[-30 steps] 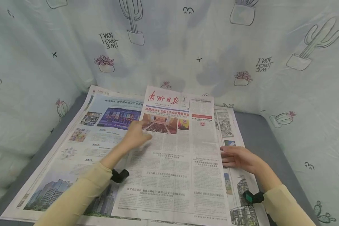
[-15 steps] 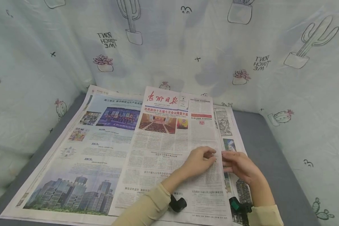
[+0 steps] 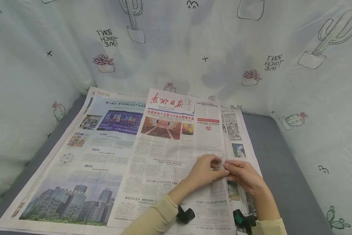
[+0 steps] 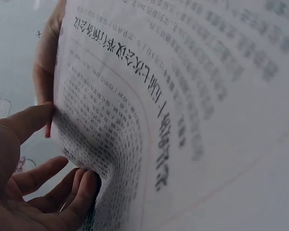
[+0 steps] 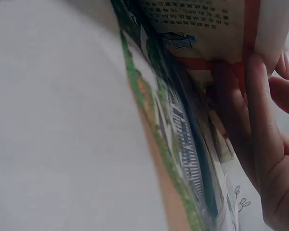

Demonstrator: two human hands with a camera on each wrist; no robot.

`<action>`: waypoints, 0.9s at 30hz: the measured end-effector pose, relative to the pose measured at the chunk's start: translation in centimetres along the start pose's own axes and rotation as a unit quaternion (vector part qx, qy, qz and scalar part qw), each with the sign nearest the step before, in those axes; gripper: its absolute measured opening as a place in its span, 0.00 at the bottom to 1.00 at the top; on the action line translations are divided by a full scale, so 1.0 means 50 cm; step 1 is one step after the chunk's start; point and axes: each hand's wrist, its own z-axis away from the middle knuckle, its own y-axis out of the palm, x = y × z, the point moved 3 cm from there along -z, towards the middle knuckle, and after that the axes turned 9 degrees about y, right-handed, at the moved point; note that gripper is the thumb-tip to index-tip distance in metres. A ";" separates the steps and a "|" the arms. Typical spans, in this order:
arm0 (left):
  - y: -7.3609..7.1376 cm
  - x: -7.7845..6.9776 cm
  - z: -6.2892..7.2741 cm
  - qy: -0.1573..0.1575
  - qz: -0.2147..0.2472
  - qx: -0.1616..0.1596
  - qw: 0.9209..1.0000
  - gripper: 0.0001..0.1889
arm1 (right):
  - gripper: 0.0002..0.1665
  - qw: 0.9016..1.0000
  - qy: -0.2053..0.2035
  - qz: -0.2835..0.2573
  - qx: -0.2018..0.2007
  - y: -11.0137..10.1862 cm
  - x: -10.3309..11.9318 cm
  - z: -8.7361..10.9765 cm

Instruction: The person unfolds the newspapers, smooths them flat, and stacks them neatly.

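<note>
A newspaper (image 3: 170, 153) with a red masthead lies on top of a wider, open spread (image 3: 87, 153). My left hand (image 3: 206, 171) has reached across the top newspaper to its right edge. In the left wrist view its thumb touches the page edge, while the curled fingers (image 4: 82, 192) meet the page where it bends. My right hand (image 3: 246, 176) pinches that same edge from the right, close to the left thumb. In the right wrist view, its fingers (image 5: 260, 110) lie against the lifted page, over coloured sheets beneath.
The papers lie on a grey surface (image 3: 281, 156), which shows along the right and left sides. A pale curtain (image 3: 176, 42) printed with cacti stands behind and at both sides. Small black devices sit at the left wrist (image 3: 185, 214) and right wrist (image 3: 243, 219).
My left hand has moved right, from the photo near the newspaper's left edge to its right edge. The right hand has shifted slightly left and down, and the edge is now raised and bent.
</note>
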 end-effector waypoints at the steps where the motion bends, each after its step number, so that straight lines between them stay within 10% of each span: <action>1: -0.001 -0.002 0.000 -0.005 0.002 0.002 1.000 0.27 | 0.33 1.000 0.001 -0.004 0.001 0.000 -0.001 0.000; 16: -0.002 -0.008 -0.003 -0.025 0.012 0.021 0.999 0.29 | 0.14 0.998 -0.009 -0.053 0.022 -0.005 -0.006 0.004; 27: 0.001 -0.011 0.001 -0.006 0.012 0.026 1.000 0.19 | 0.30 1.000 -0.007 -0.012 -0.017 -0.002 -0.009 0.001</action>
